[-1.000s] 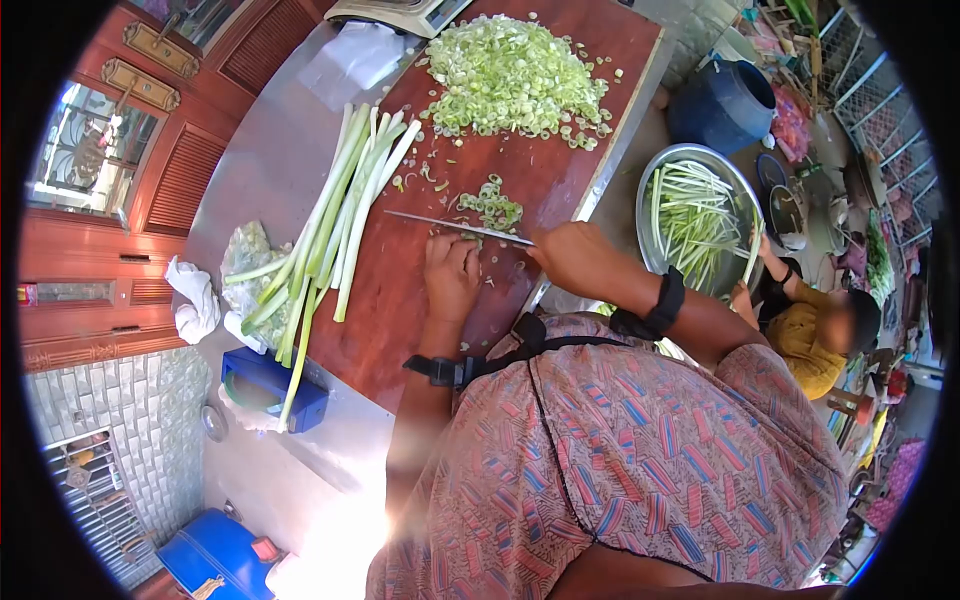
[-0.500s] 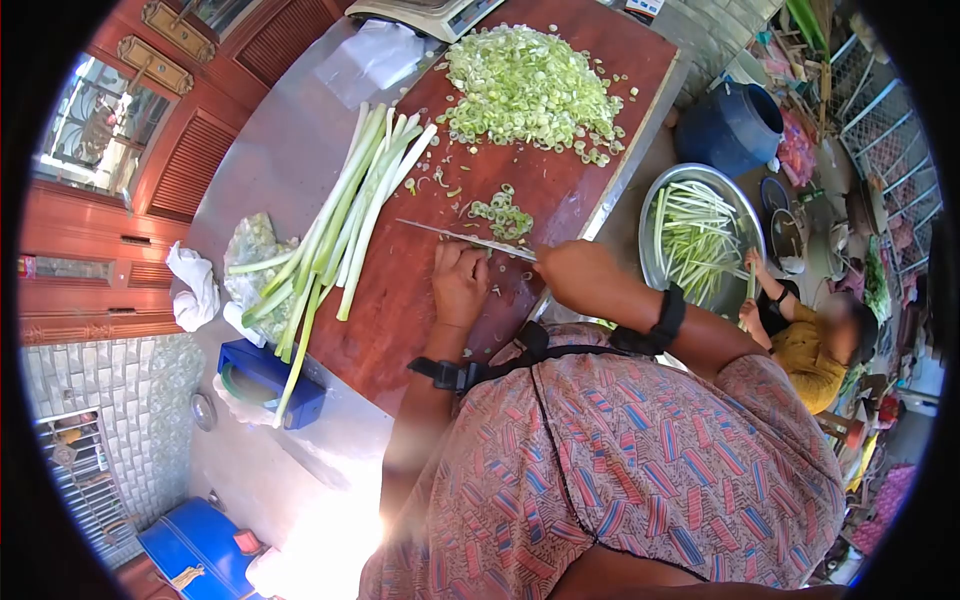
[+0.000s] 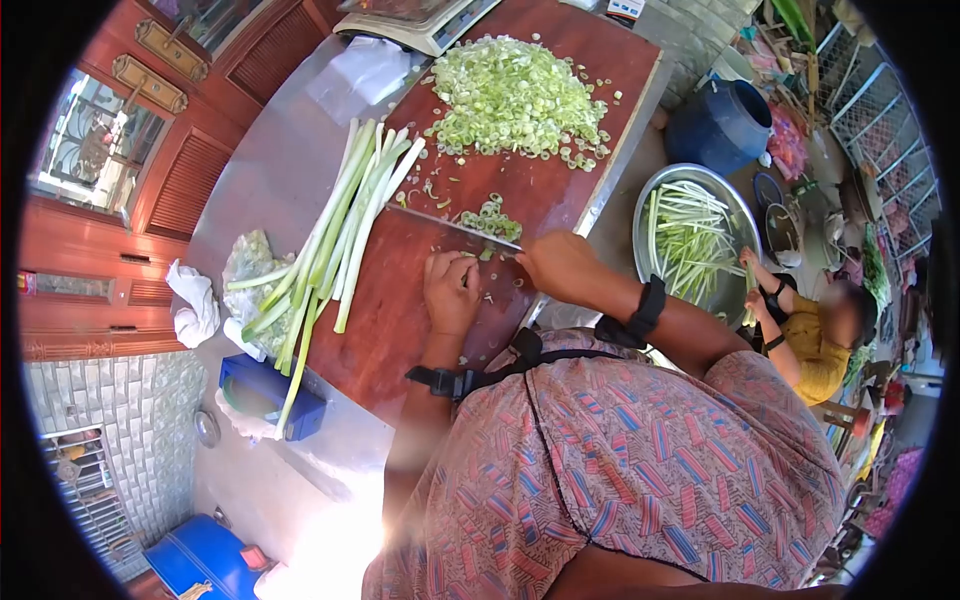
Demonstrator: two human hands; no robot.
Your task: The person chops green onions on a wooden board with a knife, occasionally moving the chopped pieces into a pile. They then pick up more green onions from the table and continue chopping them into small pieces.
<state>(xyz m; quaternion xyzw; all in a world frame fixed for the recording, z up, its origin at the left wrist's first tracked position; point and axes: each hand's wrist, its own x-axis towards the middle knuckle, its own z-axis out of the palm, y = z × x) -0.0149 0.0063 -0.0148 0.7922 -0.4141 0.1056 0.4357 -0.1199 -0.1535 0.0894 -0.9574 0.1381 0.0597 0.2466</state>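
Observation:
My right hand is wrapped round the handle of a knife, whose thin blade reaches left across the red-brown cutting board. Close beside the blade, my left hand rests on the board with its fingers curled in. What those fingers hold, if anything, is hidden. Along the far side of the blade lies a small heap of sliced green onion. A large pile of chopped green onion covers the far part of the board. Long green onion stalks lie on the left, overhanging the board.
A scale and a plastic bag are at the back. A blue box stands by the near left edge. On the right are a metal basin of cut stalks, a blue barrel and a seated person.
The knife has moved slightly away from my left hand, towards the small heap of slices. My left hand has drawn back a little from the blade. The whole view has shifted slightly.

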